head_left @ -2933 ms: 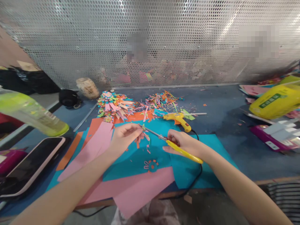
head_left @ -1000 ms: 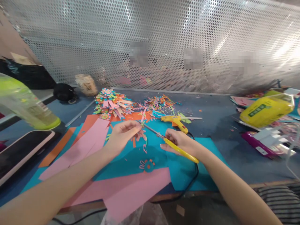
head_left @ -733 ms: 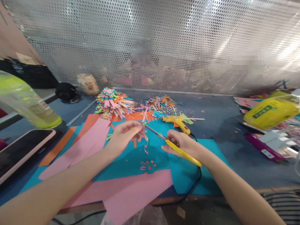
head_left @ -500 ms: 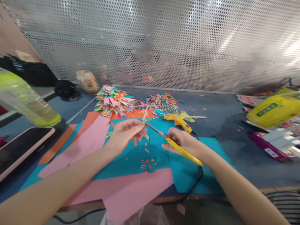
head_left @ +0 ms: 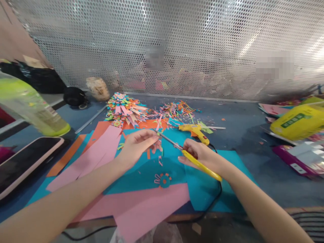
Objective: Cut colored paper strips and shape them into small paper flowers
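My right hand [head_left: 197, 153] grips the yellow-handled scissors [head_left: 202, 164], their blades pointing up and left. The blade tips reach the fingertips of my left hand [head_left: 140, 143], which is closed in a pinch on a tiny green paper piece [head_left: 158, 133]. Most of that piece is hidden by the fingers. Below lies a blue paper sheet [head_left: 141, 179] with small cut scraps on it. A round blue and orange paper flower [head_left: 165, 181] with pink loops at its side rests near the sheet's front edge.
Behind my hands lie a yellow glue gun [head_left: 194, 131], a heap of paper shreds [head_left: 177, 108] and a layered paper-strip cone [head_left: 125, 109]. On the left are a phone [head_left: 27, 162] and a green bottle [head_left: 37, 111]. A yellow packet [head_left: 296, 123] lies right, before a perforated metal panel [head_left: 202, 44].
The whole view has shifted slightly, so things appear a little farther right. Both hands keep nearly the same pose, with the scissor tips still at my left fingertips.
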The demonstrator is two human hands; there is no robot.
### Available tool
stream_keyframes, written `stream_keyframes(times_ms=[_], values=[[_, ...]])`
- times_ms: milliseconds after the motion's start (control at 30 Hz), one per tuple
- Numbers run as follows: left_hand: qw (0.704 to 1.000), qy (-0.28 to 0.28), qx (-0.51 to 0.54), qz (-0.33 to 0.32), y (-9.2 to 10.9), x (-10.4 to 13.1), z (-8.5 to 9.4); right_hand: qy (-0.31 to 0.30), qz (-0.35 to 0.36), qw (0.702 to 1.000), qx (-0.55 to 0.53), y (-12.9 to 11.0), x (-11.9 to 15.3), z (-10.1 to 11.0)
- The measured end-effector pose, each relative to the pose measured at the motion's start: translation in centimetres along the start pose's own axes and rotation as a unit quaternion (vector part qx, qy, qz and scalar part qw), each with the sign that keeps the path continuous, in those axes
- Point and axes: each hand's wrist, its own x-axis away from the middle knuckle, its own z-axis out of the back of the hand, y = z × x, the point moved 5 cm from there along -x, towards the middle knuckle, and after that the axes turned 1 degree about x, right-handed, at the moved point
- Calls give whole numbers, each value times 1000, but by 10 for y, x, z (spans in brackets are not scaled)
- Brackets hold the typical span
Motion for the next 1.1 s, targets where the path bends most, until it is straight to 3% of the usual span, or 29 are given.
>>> stream_keyframes(times_ms=[733,1100], values=[[998,54,11,-28,6,-1,5,18,2,1000,10,5,-1,2],[997,23,-49,-49,9,0,2,7,9,1000,-13,5,-1,0]])
